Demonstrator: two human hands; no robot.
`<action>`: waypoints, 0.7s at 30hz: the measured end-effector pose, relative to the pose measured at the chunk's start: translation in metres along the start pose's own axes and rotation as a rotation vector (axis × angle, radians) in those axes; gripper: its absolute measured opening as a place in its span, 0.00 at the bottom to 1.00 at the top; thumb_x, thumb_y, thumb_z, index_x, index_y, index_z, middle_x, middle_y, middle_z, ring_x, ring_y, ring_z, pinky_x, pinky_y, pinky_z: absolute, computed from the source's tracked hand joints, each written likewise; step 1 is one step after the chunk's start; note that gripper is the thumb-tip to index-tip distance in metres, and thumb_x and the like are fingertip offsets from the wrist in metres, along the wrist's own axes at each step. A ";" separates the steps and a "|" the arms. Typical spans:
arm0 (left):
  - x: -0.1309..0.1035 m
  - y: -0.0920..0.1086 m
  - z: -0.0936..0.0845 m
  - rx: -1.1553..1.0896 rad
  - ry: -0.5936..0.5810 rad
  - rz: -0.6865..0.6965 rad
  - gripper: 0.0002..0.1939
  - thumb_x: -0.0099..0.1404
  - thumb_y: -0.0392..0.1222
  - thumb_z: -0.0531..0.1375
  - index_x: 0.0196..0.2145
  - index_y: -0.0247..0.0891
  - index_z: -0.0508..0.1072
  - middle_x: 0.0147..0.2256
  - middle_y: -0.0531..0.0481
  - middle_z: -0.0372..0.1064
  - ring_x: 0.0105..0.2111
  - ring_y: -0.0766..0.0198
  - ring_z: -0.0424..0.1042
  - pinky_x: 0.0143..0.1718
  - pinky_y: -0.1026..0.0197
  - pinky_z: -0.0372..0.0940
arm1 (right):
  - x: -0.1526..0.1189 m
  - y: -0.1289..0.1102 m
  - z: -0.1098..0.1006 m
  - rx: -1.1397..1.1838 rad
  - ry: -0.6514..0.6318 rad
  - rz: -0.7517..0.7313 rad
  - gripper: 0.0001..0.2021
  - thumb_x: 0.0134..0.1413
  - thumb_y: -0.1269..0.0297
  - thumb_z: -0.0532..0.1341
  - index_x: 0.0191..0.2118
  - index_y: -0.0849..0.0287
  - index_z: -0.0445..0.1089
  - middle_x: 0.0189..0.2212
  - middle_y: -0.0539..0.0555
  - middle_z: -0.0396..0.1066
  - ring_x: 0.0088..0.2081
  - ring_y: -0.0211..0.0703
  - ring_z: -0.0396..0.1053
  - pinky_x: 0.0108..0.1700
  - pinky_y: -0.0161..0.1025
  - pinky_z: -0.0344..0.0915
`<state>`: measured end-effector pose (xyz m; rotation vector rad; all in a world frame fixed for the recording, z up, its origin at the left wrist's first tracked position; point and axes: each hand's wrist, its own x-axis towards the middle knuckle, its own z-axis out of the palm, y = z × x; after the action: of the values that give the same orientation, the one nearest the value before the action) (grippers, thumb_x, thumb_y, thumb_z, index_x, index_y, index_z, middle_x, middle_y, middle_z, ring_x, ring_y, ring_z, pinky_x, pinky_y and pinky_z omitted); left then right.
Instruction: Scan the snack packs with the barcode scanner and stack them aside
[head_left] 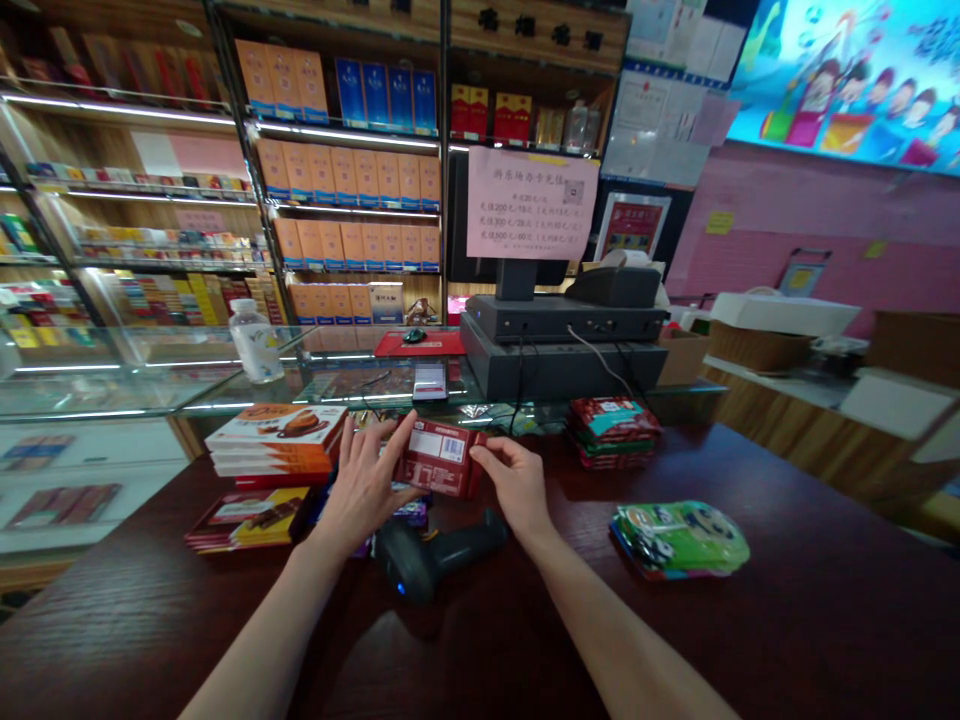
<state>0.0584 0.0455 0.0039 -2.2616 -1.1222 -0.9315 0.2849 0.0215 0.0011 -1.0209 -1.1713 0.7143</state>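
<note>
Head view: red packet (437, 462) held up just beyond scanner (414, 560); left hand (361, 482) fingers spread, gripping left edge, right hand (519, 487) pinching right. Seemingly orienting barcode (453, 447); next move, I'd judge, needs steady edge grip.

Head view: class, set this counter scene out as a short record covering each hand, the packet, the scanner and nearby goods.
left hand: holds the red packet by its left end
right hand: pinches its right edge
packet face: barcode towards camera
scanner: lying on the table, unheld
goods at left: stacked boxes
goods at right: green packs
</note>
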 end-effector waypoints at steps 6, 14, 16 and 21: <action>-0.001 -0.001 0.002 0.046 -0.016 -0.029 0.52 0.57 0.54 0.68 0.71 0.44 0.45 0.49 0.42 0.63 0.53 0.45 0.65 0.66 0.30 0.45 | -0.002 -0.001 0.001 -0.042 -0.066 -0.041 0.10 0.50 0.56 0.67 0.30 0.57 0.78 0.27 0.51 0.79 0.28 0.45 0.73 0.32 0.38 0.69; -0.002 0.000 -0.001 0.060 -0.006 -0.067 0.47 0.54 0.50 0.70 0.68 0.46 0.57 0.49 0.42 0.63 0.53 0.44 0.65 0.66 0.30 0.45 | -0.002 0.004 0.003 -0.078 -0.094 -0.048 0.11 0.51 0.56 0.67 0.32 0.59 0.78 0.28 0.52 0.79 0.28 0.44 0.73 0.33 0.38 0.69; -0.002 0.001 -0.002 0.034 0.012 -0.078 0.46 0.54 0.48 0.70 0.67 0.46 0.58 0.54 0.39 0.61 0.58 0.41 0.62 0.66 0.29 0.45 | -0.001 0.005 0.003 -0.035 -0.111 -0.032 0.11 0.52 0.56 0.66 0.34 0.58 0.78 0.30 0.53 0.80 0.31 0.46 0.75 0.35 0.39 0.71; -0.001 0.002 -0.004 -0.008 0.022 -0.028 0.45 0.55 0.43 0.67 0.67 0.43 0.55 0.63 0.36 0.58 0.65 0.40 0.55 0.68 0.31 0.41 | 0.004 0.012 0.002 0.103 -0.160 -0.035 0.15 0.53 0.55 0.65 0.44 0.57 0.78 0.39 0.56 0.81 0.40 0.50 0.78 0.44 0.44 0.75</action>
<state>0.0585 0.0413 0.0058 -2.2421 -1.1458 -0.9716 0.2842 0.0301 -0.0087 -0.8678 -1.2739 0.8323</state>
